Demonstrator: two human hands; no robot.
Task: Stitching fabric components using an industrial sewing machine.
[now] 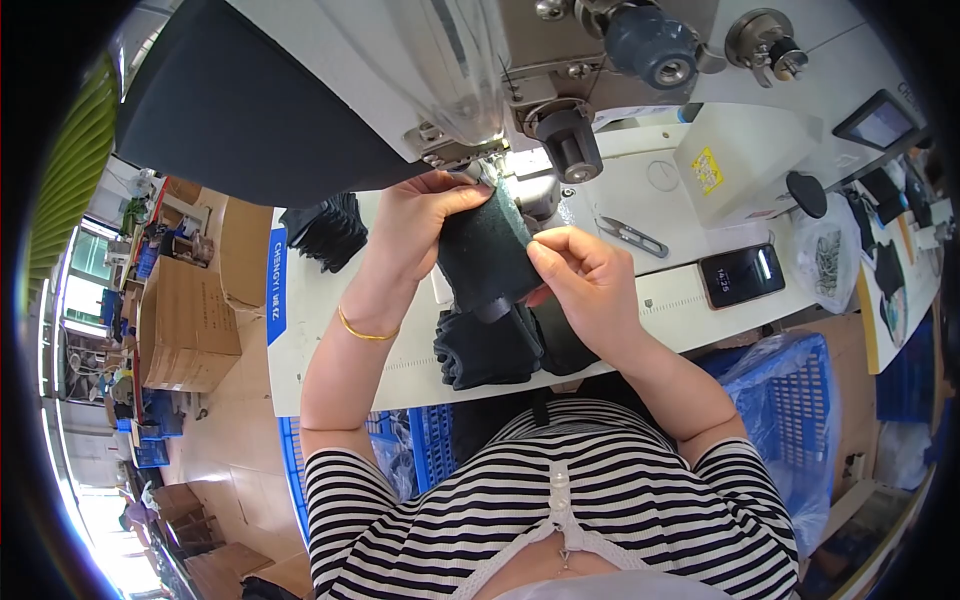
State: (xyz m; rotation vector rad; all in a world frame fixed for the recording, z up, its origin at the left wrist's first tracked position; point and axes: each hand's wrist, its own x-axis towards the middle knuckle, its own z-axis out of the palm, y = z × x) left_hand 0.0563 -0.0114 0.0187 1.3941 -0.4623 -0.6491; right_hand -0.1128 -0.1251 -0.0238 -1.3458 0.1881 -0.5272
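A dark fabric piece [484, 250] is stretched between my two hands, its upper edge at the needle area of a white sewing machine [660, 190]. My left hand [435, 215] pinches the fabric's upper left part, close beside the needle. With thumb and fingers, my right hand [585, 285] grips the right edge lower down. Just below the held piece, a stack of dark fabric pieces [490, 352] lies at the table's front edge. Another dark stack [328, 232] sits to the left of my left forearm. The fabric partly hides the stack under it.
Right of my hands lie small thread snips [634, 236] and a phone [742, 275] on the white table [330, 360]. A clear plastic bag [828, 265] rests farther right. Blue plastic crates [790, 400] stand below the front edge. Cardboard boxes [190, 325] are on the left.
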